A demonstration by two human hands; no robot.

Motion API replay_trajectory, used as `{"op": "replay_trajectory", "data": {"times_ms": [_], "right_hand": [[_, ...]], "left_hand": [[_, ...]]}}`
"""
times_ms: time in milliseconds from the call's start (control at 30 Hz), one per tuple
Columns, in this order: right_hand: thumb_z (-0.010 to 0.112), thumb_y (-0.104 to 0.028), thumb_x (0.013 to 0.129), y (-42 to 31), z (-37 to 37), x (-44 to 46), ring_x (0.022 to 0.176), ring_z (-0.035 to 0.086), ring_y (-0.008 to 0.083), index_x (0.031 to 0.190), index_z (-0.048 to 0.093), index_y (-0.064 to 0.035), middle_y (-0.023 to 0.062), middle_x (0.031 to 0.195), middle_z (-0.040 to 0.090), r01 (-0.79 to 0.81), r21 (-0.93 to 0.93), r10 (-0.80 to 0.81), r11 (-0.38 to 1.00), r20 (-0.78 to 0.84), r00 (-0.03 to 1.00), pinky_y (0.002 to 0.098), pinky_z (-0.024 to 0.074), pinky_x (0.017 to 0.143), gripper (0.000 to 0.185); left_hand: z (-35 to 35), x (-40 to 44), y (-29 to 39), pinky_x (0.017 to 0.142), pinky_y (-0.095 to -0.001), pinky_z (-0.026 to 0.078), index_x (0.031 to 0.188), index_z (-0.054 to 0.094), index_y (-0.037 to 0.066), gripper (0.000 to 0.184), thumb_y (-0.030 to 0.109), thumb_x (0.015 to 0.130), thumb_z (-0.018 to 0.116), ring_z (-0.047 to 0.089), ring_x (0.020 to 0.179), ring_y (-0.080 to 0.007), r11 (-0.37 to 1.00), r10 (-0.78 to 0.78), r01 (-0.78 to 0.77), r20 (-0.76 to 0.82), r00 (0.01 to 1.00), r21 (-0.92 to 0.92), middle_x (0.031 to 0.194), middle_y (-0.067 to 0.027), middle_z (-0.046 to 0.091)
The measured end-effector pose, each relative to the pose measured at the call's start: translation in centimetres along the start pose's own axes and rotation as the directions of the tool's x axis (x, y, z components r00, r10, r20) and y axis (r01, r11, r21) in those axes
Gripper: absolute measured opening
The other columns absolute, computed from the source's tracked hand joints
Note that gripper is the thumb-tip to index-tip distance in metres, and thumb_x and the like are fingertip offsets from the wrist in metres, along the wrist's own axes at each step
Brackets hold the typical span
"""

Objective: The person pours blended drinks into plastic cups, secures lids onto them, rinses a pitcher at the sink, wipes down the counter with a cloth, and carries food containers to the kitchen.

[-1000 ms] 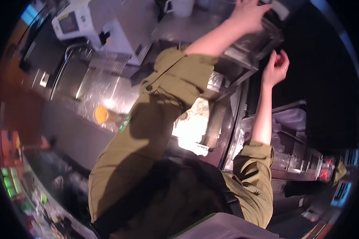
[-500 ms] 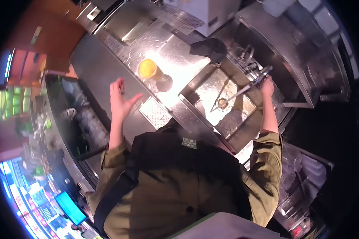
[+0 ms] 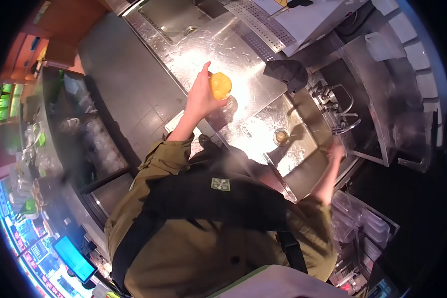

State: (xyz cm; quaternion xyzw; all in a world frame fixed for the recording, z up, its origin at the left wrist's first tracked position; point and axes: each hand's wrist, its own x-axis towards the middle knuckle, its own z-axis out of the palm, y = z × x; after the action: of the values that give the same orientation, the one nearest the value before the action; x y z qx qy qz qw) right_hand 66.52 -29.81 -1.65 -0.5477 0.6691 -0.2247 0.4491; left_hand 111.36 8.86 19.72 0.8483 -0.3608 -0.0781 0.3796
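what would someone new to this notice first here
Most likely the orange-yellow cup, bright in the left hand over the wet steel counter. Next comes the glare-lit sink with its round drain, the faucet on its far right side and the blurred right hand near it. A glowing blue screen stands out at the picture's lower left.

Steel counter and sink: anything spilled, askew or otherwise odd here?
Mildly odd: a dark, cloth-like item lies bunched at the edge of the steel counter beside the sink, and the counter is streaked with wet, likely ordinary splashing. The cup of orange-yellow contents in the left hand shows no visible damage.
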Motion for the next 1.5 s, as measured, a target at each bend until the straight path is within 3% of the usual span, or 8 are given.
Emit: {"op": "replay_trajectory", "data": {"times_ms": [33, 133, 233, 367, 633, 1133, 1233, 1500], "right_hand": [[0.057, -0.028, 0.09, -0.9, 0.0, -4.7, 0.052, 0.061, 0.017, 0.091, 0.066, 0.0004, 0.0133, 0.074, 0.067, 0.123, -0.482, 0.096, 0.868, 0.405, 0.909, 0.033, 0.0473, 0.042, 0.029], [0.063, -0.027, 0.088, -11.5, 9.3, -19.8, 0.091, 0.061, 0.0126, 0.115, 0.061, 0.0, 0.0085, 0.097, 0.067, 0.148, -0.289, 0.162, 0.946, 0.816, 0.555, 0.0267, 0.0465, 0.083, 0.038], [0.053, -0.039, 0.092, -16.2, 18.8, -14.2, 0.103, 0.061, 0.0257, 0.116, 0.057, 0.0021, 0.0175, 0.107, 0.065, 0.521, -0.01, -0.418, 0.854, 0.583, 0.697, 0.0362, 0.0452, 0.089, 0.047], [0.04, -0.058, 0.09, -21.9, 29.6, -7.6, 0.13, 0.021, 0.054, 0.145, 0.024, -0.0208, 0.0388, 0.141, 0.019, 0.31, -0.763, -0.311, 0.567, 0.15, 0.939, 0.0574, 0.0199, 0.105, 0.069], [0.053, -0.056, 0.084, -14.6, 30.1, -28.4, 0.132, 0.0, 0.0574, 0.145, 0.027, -0.0254, 0.0358, 0.146, -0.004, 0.933, -0.35, -0.488, 0.083, 0.802, 0.344, 0.0649, 0.01, 0.104, 0.073], [0.041, -0.084, 0.069, -30.0, 63.2, -25.1, 0.129, -0.004, 0.0622, 0.148, 0.013, -0.0253, 0.043, 0.141, -0.001, 0.766, -0.566, -0.682, 0.304, 0.432, 0.59, 0.0728, 0.0006, 0.098, 0.102], [0.061, -0.056, 0.08, -34.3, 61.5, -23.7, 0.135, 0.029, 0.0326, 0.142, 0.033, -0.0204, 0.0235, 0.144, 0.031, 0.685, -0.711, -0.736, 0.158, 0.378, 0.562, 0.0605, 0.0263, 0.102, 0.077], [0.044, -0.049, 0.091, -25.5, 42.4, -15.3, 0.132, 0.03, 0.0399, 0.142, 0.032, -0.0309, 0.013, 0.148, 0.029, 0.925, -0.378, -0.671, 0.028, 0.679, 0.298, 0.0526, 0.0245, 0.106, 0.056]], "left_hand": [[-0.1, 0.0, -0.2, 0.088, -0.0387, 0.047, 0.141, 0.02, 0.003, 0.105, 0.023, 0.057, 0.08, 0.055, 0.102, -0.0329, 0.999, -0.019, 0.019, 0.003, 1.0, -0.037, 0.111, -0.0178, 0.051], [-2.9, -0.9, -1.3, 0.086, -0.0368, 0.049, 0.14, 0.022, 0.005, 0.103, 0.02, 0.057, 0.08, 0.057, 0.102, -0.0291, 0.989, -0.076, 0.066, -0.072, 0.995, -0.134, 0.11, -0.0154, 0.053], [-7.7, -2.0, -2.0, 0.086, -0.037, 0.051, 0.139, 0.025, 0.007, 0.1, 0.015, 0.056, 0.081, 0.057, 0.105, -0.0264, 0.967, -0.108, 0.069, -0.15, 0.983, -0.246, 0.112, -0.0152, 0.055], [-14.6, -5.4, -3.4, 0.089, -0.0375, 0.05, 0.14, 0.024, 0.01, 0.1, 0.009, 0.057, 0.081, 0.053, 0.113, -0.0243, 0.971, -0.208, 0.164, -0.277, 0.938, -0.174, 0.119, -0.014, 0.052], [-21.8, -15.9, -11.1, 0.095, -0.0398, 0.044, 0.14, 0.028, 0.009, 0.099, 0.009, 0.057, 0.082, 0.049, 0.117, -0.027, 0.867, -0.413, 0.497, -0.594, 0.691, -0.026, 0.125, -0.0162, 0.048], [-23.3, -15.8, -16.5, 0.095, -0.0394, 0.044, 0.141, 0.024, 0.012, 0.102, 0.008, 0.058, 0.084, 0.052, 0.113, -0.0257, 0.811, -0.518, 0.57, -0.617, 0.593, -0.133, 0.121, -0.014, 0.048], [-23.7, -12.8, -16.1, 0.093, -0.04, 0.046, 0.141, 0.022, 0.012, 0.103, 0.006, 0.059, 0.084, 0.051, 0.112, -0.0258, 0.834, -0.53, 0.491, -0.608, 0.591, -0.25, 0.12, -0.0135, 0.047], [-27.3, -9.9, -18.7, 0.088, -0.0379, 0.049, 0.14, 0.023, 0.011, 0.102, 0.01, 0.059, 0.085, 0.053, 0.109, -0.0245, 0.859, -0.492, 0.444, -0.651, 0.577, -0.256, 0.117, -0.0137, 0.05]]}}
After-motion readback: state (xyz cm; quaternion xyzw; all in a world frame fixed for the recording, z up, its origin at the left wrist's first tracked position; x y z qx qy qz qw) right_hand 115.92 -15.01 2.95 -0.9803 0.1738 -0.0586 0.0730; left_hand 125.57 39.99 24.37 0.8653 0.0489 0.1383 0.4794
